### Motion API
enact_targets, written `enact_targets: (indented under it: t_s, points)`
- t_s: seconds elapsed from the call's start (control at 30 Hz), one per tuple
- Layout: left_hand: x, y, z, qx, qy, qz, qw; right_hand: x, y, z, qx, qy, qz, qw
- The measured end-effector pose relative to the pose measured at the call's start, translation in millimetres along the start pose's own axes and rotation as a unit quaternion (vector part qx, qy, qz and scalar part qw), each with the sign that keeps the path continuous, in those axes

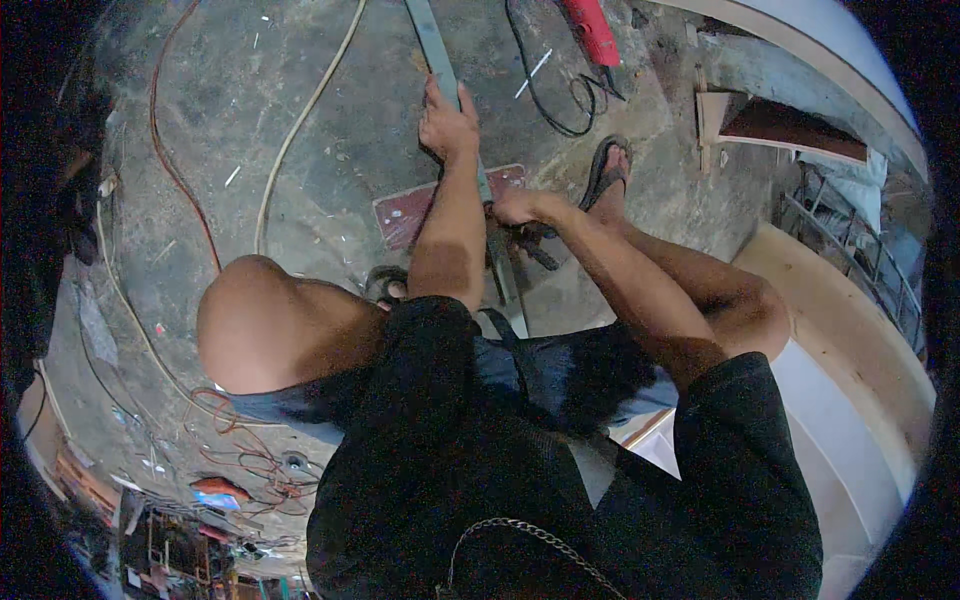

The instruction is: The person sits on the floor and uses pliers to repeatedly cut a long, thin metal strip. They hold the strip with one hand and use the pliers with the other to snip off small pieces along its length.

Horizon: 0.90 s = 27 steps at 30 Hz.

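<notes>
A long grey-green flat bar (pixel 430 45) runs from the top edge down between my knees. My left hand (pixel 448 130) is closed around its upper part, with fingers and thumb on either side. Lower down, my right hand (pixel 518 206) is closed beside the bar, over a dark tool (pixel 538 252) with handle-like parts sticking out below. What exactly the fingers grip is hidden. Under the bar, a worn reddish board (pixel 400 215) lies on the floor, partly covered by my left forearm.
A red power tool (pixel 592 35) with a black cord (pixel 540 108) lies at the upper right. Pale and orange cables (pixel 300 125) cross the concrete floor (pixel 330 170) on the left. Wooden panels (pixel 840 330) stand at the right. Tangled cords and clutter (pixel 260 470) lie at lower left.
</notes>
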<state>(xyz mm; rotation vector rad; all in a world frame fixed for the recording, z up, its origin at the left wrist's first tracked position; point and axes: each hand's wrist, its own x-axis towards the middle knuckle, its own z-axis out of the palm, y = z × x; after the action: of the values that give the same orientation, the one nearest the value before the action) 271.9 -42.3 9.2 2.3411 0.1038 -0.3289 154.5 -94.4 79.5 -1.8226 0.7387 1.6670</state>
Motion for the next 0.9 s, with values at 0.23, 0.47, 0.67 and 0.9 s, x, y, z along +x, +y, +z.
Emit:
enact_targets:
  t_s: [0.23,0.47,0.67,0.9]
  points:
    - [5.2,-17.7,0.6,0.015,0.074,0.037,0.996,-36.6,-22.1,-12.2,0.125,-0.098,-0.018,0.987]
    - [8.0,-10.7,-6.1,0.012,0.066,0.023,0.997,-66.4,-31.5,-24.5,0.202,-0.2,0.083,0.955]
    - [5.4,-8.1,-10.9,0.006,0.049,0.02,0.999,-11.4,2.1,11.2,0.175,-0.099,0.091,0.975]
    - [14.9,-18.4,-2.3,0.02,0.04,0.016,0.999,-12.2,10.5,64.2,-0.258,0.089,-0.084,0.959]
